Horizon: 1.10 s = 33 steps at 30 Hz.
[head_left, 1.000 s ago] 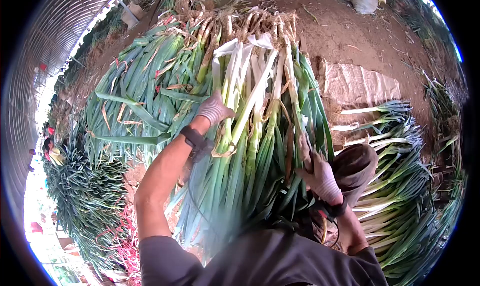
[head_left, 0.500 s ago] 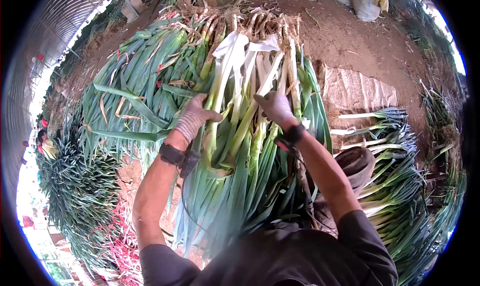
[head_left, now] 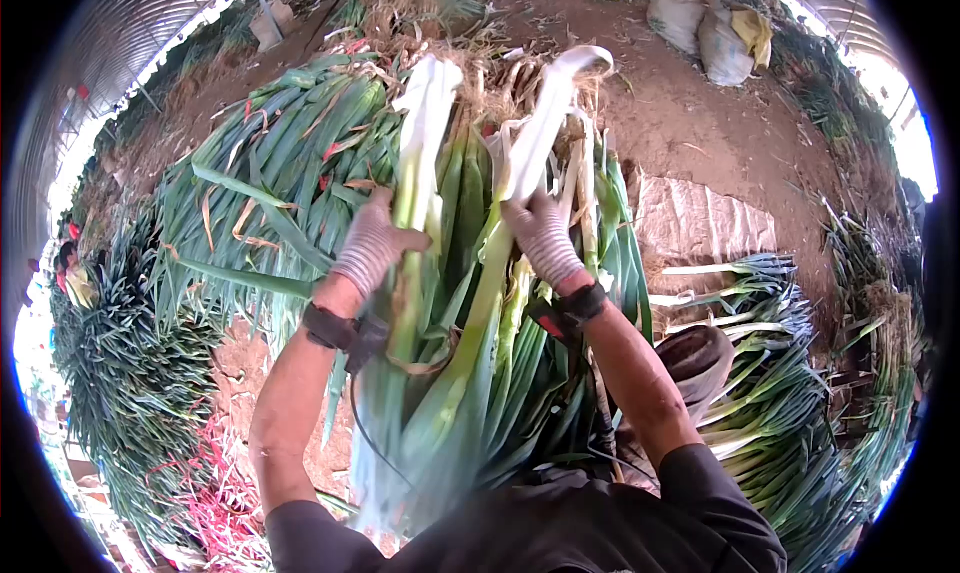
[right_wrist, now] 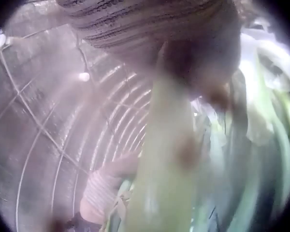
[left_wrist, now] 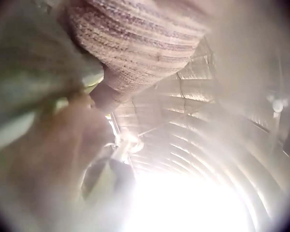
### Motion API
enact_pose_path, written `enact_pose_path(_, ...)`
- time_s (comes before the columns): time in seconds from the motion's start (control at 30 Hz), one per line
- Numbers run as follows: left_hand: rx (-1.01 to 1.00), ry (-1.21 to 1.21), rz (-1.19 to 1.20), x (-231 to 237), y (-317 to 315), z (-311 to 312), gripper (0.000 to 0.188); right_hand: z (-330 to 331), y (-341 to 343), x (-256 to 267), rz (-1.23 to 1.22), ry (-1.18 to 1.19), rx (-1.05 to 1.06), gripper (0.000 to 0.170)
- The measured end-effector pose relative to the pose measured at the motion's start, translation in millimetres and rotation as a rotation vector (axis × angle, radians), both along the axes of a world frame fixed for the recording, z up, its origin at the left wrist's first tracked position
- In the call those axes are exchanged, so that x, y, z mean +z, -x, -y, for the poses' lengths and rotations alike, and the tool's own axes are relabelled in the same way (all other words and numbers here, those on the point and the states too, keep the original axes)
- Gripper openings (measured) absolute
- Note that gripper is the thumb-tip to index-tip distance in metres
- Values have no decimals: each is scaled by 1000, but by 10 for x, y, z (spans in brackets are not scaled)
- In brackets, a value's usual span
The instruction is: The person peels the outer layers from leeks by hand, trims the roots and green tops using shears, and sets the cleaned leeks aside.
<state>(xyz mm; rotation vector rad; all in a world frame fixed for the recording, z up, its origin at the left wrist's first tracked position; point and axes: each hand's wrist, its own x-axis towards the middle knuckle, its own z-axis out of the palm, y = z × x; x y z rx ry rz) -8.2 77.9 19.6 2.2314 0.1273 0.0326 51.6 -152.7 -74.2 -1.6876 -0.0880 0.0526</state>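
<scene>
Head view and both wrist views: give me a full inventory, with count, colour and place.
Held leek-like stalks: at least two, white and green, centre
Heap of long-leaved stalks: one, green, centre to left
Laid-out stalk row: too many to count, green and white, right
Dense leafy stack: one, dark green, far left
Tangled thin strands: many, pink-red, lower left
Wrinkled flat sheet: one, beige, right of heap
Bulky sacks: at least two, pale, upper right
Earth floor: one, brown, around heap
Ribbed curved roof: one, grey, overhead
Striped-gloved left hand: one, pale, gripping left stalk
Striped-gloved right hand: one, pale, gripping right stalk
Short-sleeved shirt: one, dark, bottom
</scene>
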Motion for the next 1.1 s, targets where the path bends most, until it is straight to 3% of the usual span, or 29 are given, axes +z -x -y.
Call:
enact_pose_path(0.1, -67, -102, 14, -60, 108, 252, 71, -158, 174, 65, -92, -114, 155, 34)
enact_pose_path(0.17, -124, -91, 26, -104, 207, 381, 69, -217, 323, 3, 5, -292, 11, 38)
enact_pose_path(0.2, -116, -189, 78, -112, 293, 447, 69, -168, 401, -28, -93, -377, 13, 46)
enact_pose_path(0.3, -113, -332, 37, -144, 418, 550, 69, 50, 465, 7, -195, -282, 57, 49)
enact_pose_path(0.43, -191, -371, -67, -154, 699, 806, 59, 111, 380, -252, -171, -506, -57, 54)
enact_pose_path(0.47, -228, -422, -67, -199, 768, 874, 53, 169, 486, 23, -115, -634, 2, 60)
enact_pose_path(0.57, -358, -351, -82, -169, 864, 960, 53, 326, 545, 143, -255, -898, -15, 48)
enact_pose_path(0.6, -453, -437, -121, -116, 819, 948, 55, 401, 578, 176, -326, -974, -8, 45)
enact_pose_path(0.67, -638, -604, -200, 236, 598, 957, 57, 499, 592, 116, -347, -1010, 40, 45)
enact_pose_path(0.7, -672, -548, -229, 338, 395, 913, 58, 525, 601, 72, -356, -992, 61, 46)
enact_pose_path(0.73, -542, -479, -180, 461, 201, 928, 58, 534, 671, 153, -341, -1028, 89, 46)
enact_pose_path(0.77, -478, -527, -118, 648, -32, 1016, 69, 529, 736, 186, -342, -1021, 107, 46)
enact_pose_path(0.8, -409, -643, -38, 715, -297, 1096, 96, 518, 791, 212, -339, -1014, 127, 46)
enact_pose_path(0.83, -418, -723, 112, 705, -524, 1155, 117, 515, 834, 246, -331, -1006, 147, 46)
enact_pose_path(0.87, -462, -701, 81, 608, -827, 1205, 126, 517, 878, 284, -355, -1021, 195, 44)
enact_pose_path(0.97, -691, -488, 106, 522, -1192, 1575, 127, 552, 964, 271, -396, -1052, 236, 38)
enact_pose_path(1.03, -789, -420, -33, 394, -1398, 1796, 137, 620, 971, 220, -428, -1046, 298, 38)
enact_pose_path(1.1, -939, -263, 86, 136, -1501, 1849, 106, 644, 982, 159, -424, -1082, 285, 38)
